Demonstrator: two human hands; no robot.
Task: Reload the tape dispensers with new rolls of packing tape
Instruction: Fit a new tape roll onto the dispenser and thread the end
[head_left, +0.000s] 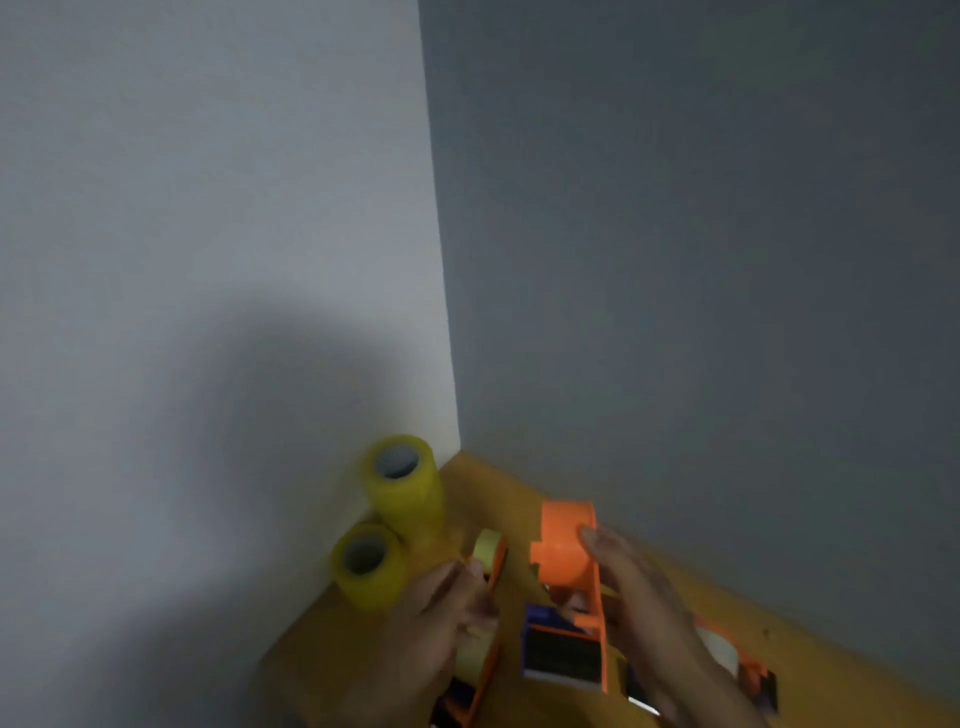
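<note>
My right hand grips an orange tape dispenser whose roll holder looks empty, tilted above the wooden table. My left hand rests on a second orange dispenser loaded with a yellowish roll, lying on the table. Two stacks of yellow packing tape rolls stand in the corner: a taller one and a shorter one in front. A third orange dispenser with a pale roll lies at the right, partly hidden by my right arm. The picture is blurred.
Two grey walls meet in a corner right behind the tape stacks. The table runs from that corner toward the lower right. Its left edge falls off beside the shorter stack.
</note>
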